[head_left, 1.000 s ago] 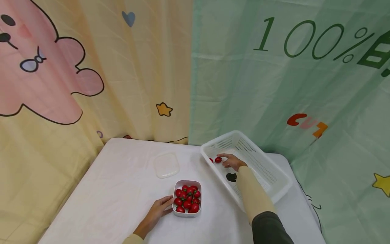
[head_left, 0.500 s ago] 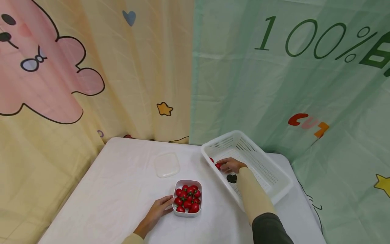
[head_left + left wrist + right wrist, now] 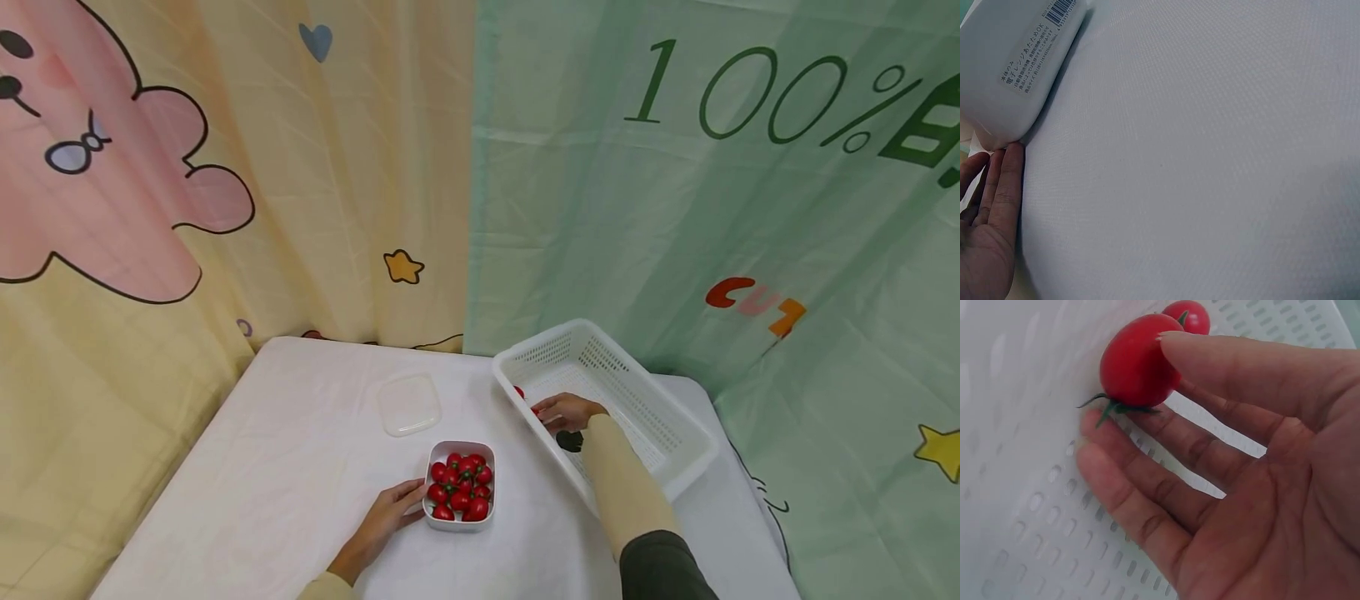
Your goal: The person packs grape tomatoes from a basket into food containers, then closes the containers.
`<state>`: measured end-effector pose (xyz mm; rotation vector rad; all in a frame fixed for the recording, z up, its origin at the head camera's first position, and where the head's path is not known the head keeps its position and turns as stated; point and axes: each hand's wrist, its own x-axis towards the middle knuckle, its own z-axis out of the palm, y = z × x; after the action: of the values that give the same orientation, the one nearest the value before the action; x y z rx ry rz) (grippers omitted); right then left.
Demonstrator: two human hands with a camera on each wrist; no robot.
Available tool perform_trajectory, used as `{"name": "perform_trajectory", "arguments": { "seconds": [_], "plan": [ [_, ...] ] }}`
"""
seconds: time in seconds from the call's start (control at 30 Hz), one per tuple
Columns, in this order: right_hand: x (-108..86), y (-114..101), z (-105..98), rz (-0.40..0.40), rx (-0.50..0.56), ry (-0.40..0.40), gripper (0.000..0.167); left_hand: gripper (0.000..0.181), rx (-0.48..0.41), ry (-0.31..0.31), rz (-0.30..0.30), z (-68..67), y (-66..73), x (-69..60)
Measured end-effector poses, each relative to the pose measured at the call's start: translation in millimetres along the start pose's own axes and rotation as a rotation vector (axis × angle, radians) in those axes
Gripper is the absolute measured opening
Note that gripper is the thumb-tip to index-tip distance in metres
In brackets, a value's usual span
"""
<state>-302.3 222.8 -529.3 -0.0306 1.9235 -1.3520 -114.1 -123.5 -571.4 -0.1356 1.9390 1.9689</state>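
In the head view my left hand (image 3: 382, 521) touches the near left side of a white square container (image 3: 461, 527), its fingers straight. Small red cherry tomatoes (image 3: 460, 500) with green stems fill that container. My right hand (image 3: 566, 411) reaches into a white perforated basket (image 3: 652, 400). Seen from the right wrist, its thumb lies on top of a cherry tomato (image 3: 1138, 362) and its fingers are under it, pinching it by the basket wall. Just behind sits another cherry tomato (image 3: 1192, 315). The left wrist view shows left fingertips (image 3: 1013, 153) against the container's labelled side.
A clear flat lid (image 3: 410, 405) lies on the white-covered table (image 3: 300, 450) behind the container. A dark object (image 3: 570, 441), kind not clear, sits in the basket below my right hand. Printed curtains (image 3: 360, 167) hang close behind the table.
My right hand has come down onto the cherry tomato, which shifted slightly toward the near basket wall, and now pinches it. My left hand and the container have stayed put.
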Motion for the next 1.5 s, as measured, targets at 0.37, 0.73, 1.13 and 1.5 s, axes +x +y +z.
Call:
{"name": "perform_trajectory", "arguments": {
  "seconds": [0.37, 0.73, 1.13, 1.5],
  "plan": [
    [-14.1, -5.3, 5.2, -0.023, 0.031, 0.007, 0.035, 0.069, 0.008, 0.001, -0.011, -2.3, 0.3, 0.0],
    [-31.7, -14.5, 8.9, -0.089, 0.044, 0.032, 0.026, 0.064, 0.0, -0.005, -0.002, -2.3, -1.6, -0.3],
    [-50.5, -25.8, 14.8, -0.224, 0.018, 0.026, 0.026, 0.062, 0.004, 0.0, -0.012, -2.5, -0.9, 2.3],
    [-67.4, -38.3, 27.2, -0.305, -0.03, 0.125, 0.027, 0.063, -0.002, -0.004, -0.003, -1.9, -1.7, 2.1]
  ]
}}
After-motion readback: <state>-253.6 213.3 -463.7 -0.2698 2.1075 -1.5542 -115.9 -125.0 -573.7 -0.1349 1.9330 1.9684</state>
